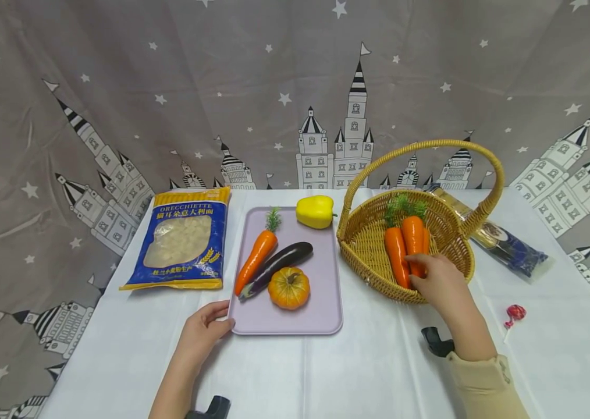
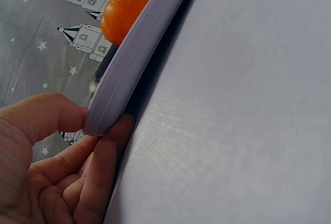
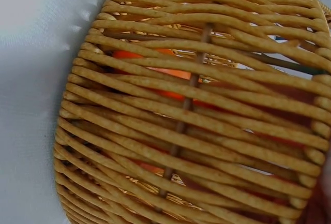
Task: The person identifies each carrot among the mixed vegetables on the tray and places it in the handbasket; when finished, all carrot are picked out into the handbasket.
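My left hand (image 1: 205,326) pinches the near left corner of a lilac tray (image 1: 321,317), thumb on the rim and fingers beneath it in the left wrist view. On the tray lie a carrot (image 1: 257,259) with a green top, an eggplant (image 1: 280,267), a small pumpkin (image 1: 288,288) and, at the far right corner, a yellow bell pepper (image 1: 316,212). My right hand (image 1: 440,279) reaches over the near rim of a wicker basket (image 1: 365,276) and grips the lower end of a carrot (image 1: 413,233). More carrots (image 1: 395,250) lie beside it. In the right wrist view, basket weave (image 3: 181,115) hides most of the hand.
A blue and yellow bag of orecchiette pasta (image 1: 185,241) lies left of the tray. Behind the basket on the right is another long package (image 1: 504,247). A red lollipop (image 1: 515,313) lies near the right edge of the white-covered table. The basket's tall handle (image 1: 426,144) arches overhead.
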Available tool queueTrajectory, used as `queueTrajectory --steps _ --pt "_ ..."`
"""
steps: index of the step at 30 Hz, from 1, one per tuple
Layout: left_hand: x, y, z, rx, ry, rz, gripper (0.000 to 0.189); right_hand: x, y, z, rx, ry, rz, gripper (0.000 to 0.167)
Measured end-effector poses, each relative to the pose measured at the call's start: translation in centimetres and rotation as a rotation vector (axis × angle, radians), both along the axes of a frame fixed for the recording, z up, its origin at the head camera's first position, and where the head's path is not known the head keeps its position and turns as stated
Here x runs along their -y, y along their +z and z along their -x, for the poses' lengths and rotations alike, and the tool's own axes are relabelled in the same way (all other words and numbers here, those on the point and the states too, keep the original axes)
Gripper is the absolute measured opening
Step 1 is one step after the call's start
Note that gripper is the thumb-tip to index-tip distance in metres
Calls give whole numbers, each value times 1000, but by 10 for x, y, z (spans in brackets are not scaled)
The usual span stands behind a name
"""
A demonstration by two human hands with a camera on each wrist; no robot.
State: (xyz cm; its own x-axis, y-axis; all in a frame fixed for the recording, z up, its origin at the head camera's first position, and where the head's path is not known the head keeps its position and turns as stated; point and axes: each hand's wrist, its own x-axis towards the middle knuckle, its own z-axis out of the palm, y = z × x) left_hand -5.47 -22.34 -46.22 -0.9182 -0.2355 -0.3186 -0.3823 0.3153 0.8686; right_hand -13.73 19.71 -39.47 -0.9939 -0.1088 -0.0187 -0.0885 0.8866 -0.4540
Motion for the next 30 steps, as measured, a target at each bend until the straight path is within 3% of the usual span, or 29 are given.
queueTrajectory --steps 10,30 --pt "0 -1 -1 -14 0 -6 44 3 0 -2 21 -3 -25 37" --pt "1 -1 1 -10 -5 -18 44 4 -2 -5 -37 -36 -9 40"
